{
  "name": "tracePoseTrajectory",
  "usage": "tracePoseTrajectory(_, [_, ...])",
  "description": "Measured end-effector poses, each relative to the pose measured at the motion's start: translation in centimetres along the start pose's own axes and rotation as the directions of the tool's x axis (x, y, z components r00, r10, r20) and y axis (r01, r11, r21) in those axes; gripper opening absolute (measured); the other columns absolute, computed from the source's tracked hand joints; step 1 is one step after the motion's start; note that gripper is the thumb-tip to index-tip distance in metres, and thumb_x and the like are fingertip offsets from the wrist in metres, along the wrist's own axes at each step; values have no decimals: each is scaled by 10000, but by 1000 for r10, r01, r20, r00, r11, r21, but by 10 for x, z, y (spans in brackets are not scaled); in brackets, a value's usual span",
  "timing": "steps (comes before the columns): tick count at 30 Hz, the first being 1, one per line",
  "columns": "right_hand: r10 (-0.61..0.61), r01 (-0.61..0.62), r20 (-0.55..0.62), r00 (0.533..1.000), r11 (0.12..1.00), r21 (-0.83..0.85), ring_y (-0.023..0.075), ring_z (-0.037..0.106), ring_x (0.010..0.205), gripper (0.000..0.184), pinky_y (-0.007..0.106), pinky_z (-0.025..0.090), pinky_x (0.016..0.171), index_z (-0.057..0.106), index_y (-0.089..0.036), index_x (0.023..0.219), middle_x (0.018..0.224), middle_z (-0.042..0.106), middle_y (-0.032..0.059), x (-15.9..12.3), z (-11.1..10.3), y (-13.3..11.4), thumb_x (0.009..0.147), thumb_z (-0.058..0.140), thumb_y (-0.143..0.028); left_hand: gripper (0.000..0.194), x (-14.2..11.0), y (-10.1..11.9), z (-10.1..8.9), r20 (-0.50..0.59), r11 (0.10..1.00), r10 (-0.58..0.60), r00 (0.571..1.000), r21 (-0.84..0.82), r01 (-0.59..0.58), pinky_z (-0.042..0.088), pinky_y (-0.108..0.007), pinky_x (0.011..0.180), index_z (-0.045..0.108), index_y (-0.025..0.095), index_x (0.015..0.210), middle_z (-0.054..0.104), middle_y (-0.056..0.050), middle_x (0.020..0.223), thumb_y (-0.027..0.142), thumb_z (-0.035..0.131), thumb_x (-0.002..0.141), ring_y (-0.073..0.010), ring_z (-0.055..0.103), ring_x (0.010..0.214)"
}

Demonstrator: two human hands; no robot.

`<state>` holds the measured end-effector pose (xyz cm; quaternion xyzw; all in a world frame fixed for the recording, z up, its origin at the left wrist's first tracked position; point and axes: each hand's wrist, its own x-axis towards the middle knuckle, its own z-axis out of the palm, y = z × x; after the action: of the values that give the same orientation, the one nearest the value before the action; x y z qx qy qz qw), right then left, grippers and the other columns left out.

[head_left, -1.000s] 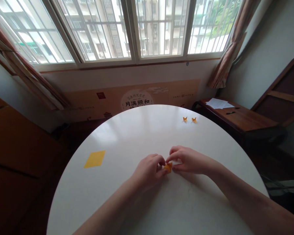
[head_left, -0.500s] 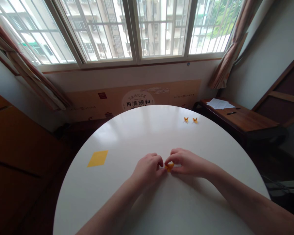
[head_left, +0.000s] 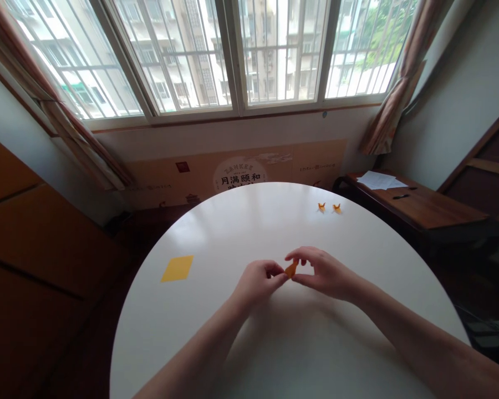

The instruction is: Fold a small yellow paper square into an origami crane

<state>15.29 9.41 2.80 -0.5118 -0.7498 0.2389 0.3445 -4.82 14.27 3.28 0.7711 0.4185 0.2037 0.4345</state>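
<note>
Orange paper (head_left: 291, 270) between hands over table (head_left: 216, 227), fingers hiding part. Left hand (head_left: 259, 280) pinches it; right hand (head_left: 326, 272) half-open around it, grip unclear. From there: yellow sheet (head_left: 177, 269) at 9 o'clock, small folds (head_left: 321, 207) at 1, pages (head_left: 378, 180) between 1 and 2, off the table edge.

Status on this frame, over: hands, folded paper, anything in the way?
Left hand pinching folded paper. Right hand close beside it, contact unclear. Nothing visibly blocking; yellow sheet off left.
</note>
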Motion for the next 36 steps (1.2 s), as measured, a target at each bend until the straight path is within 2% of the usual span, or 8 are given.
tracePoseTrajectory(4, [134, -113, -86, 987, 970, 216, 204, 632, 841, 370, 342, 496, 724, 633, -198, 1175, 961, 696, 63, 1, -1, -3, 854, 694, -372, 264, -1, 6, 0, -45, 882, -132, 990, -461, 96, 369, -243, 573, 697, 151, 753, 616, 4, 632, 412, 726, 727, -121, 488, 584])
tracePoseTrajectory(7, [216, -171, -40, 976, 861, 480, 203, 644, 838, 522, 334, 503, 714, 557, -185, 1277, 935, 689, 59, 1, 4, -6, 840, 718, -421, 264, -3, 9, 5, -48, 817, -131, 990, -570, 81, 310, -229, 535, 676, 145, 726, 567, 24, 595, 398, 750, 708, -93, 404, 541])
tracePoseTrajectory(9, [253, -202, -2, 968, 777, 596, 200, 646, 852, 531, 320, 497, 719, 563, -180, 1256, 931, 696, 59, 1, 8, -9, 820, 744, -423, 248, -5, 10, 9, -68, 801, -131, 989, -595, 65, 291, -227, 523, 672, 142, 720, 569, 23, 602, 376, 749, 706, -87, 390, 536])
tracePoseTrajectory(15, [335, -295, 65, 940, 703, 647, 139, 538, 679, 264, 243, 374, 545, 725, -151, 863, 779, 675, 45, 2, 17, -13, 811, 738, -409, 232, -6, 10, 13, -123, 807, -135, 983, -589, 37, 295, -225, 505, 671, 140, 724, 574, 16, 603, 362, 737, 716, -92, 419, 531])
tracePoseTrajectory(20, [400, -327, 61, 914, 643, 692, 126, 522, 662, 263, 224, 350, 509, 722, -146, 829, 782, 665, 43, 2, 23, -14, 799, 735, -406, 235, -4, 5, 13, -184, 864, -60, 981, -501, -41, 363, -231, 551, 655, 141, 684, 614, -7, 631, 354, 737, 741, -107, 478, 569])
tracePoseTrajectory(24, [400, -327, 73, 914, 615, 717, 119, 531, 646, 256, 220, 361, 508, 701, -146, 813, 777, 661, 35, 1, 23, -17, 791, 736, -398, 202, -3, 1, 13, -268, 904, 43, 963, -399, -151, 430, -247, 609, 647, 144, 755, 652, -31, 713, 331, 717, 785, -140, 560, 650])
tracePoseTrajectory(28, [365, -310, 70, 928, 656, 688, 128, 555, 641, 258, 224, 380, 506, 694, -145, 814, 780, 688, 49, 1, 23, -17, 813, 717, -402, 132, -4, 2, 11, -365, 906, 132, 922, -332, -261, 449, -238, 577, 624, 161, 823, 666, -29, 776, 263, 700, 787, -134, 574, 638])
tracePoseTrajectory(36, [309, -249, 7, 951, 753, 610, 146, 592, 635, 292, 227, 396, 478, 724, -164, 922, 816, 728, 68, -1, 26, -16, 856, 678, -445, 139, -6, 8, 9, -366, 904, 171, 915, -312, -293, 518, -277, 644, 714, 145, 893, 751, -86, 856, 234, 690, 790, -180, 667, 711])
